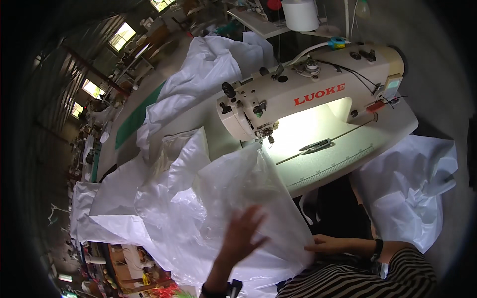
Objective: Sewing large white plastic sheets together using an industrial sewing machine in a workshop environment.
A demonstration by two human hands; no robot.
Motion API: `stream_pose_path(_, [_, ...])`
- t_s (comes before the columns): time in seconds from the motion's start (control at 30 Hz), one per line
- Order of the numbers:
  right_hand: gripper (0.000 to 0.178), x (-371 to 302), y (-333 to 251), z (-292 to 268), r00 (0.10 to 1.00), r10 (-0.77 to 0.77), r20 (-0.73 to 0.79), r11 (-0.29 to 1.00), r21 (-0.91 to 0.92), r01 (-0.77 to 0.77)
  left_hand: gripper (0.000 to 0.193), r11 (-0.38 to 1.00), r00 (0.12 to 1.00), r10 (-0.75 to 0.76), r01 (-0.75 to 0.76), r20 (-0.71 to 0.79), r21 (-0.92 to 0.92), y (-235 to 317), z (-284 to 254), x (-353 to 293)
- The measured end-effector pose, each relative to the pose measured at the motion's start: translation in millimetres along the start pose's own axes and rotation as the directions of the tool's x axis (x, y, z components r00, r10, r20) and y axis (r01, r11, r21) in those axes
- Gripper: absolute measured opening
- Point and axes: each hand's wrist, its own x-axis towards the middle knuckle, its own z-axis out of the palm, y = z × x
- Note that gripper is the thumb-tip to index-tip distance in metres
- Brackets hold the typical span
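A large piece of shiny white sheeting [233,179] lies in folds over the front of the sewing machine [318,94] and drapes down toward me. Its upper corner reaches the needle and presser foot [265,138], though whether it is under the foot is hard to see. Over the sheeting, my left hand [242,233] is spread with fingers apart, slightly smeared by motion, and holds nothing. At the sheeting's right edge my right hand [328,244] pinches the border between thumb and fingers.
More white sheeting [208,59] is heaped behind the machine, and another piece [402,188] hangs off the right side. The lit machine bed [343,149] carries a metal guide [316,145]. A white thread cone [300,15] stands at the back. Assorted items [129,268] lie below left.
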Motion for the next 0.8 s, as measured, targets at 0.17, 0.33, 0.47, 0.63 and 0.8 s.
stream_pose_path(0.17, [0.057,-31,3,1,0.989,-0.142,-0.043,0.982,-0.133,0.135,0.048,0.949,0.949,0.303,-0.292,0.092,-0.117,44,74,-35])
stream_pose_path(0.33, [0.064,-19,-23,13,0.91,-0.324,-0.26,0.888,-0.416,0.197,0.046,0.888,0.929,0.361,-0.315,0.081,-0.335,79,95,-35])
stream_pose_path(0.47, [0.064,7,-38,12,0.734,-0.566,-0.375,0.625,-0.776,0.086,0.043,0.851,0.896,0.415,-0.321,0.156,-0.416,85,101,-26])
stream_pose_path(0.63, [0.065,1,-27,11,0.609,-0.723,-0.325,0.425,-0.905,0.021,0.023,0.915,0.969,0.244,-0.246,-0.045,-0.32,57,68,13])
stream_pose_path(0.8, [0.065,-6,-34,14,0.633,-0.703,-0.324,0.435,-0.9,0.021,0.035,0.983,0.877,-0.125,0.045,-0.464,-0.18,1,51,97])
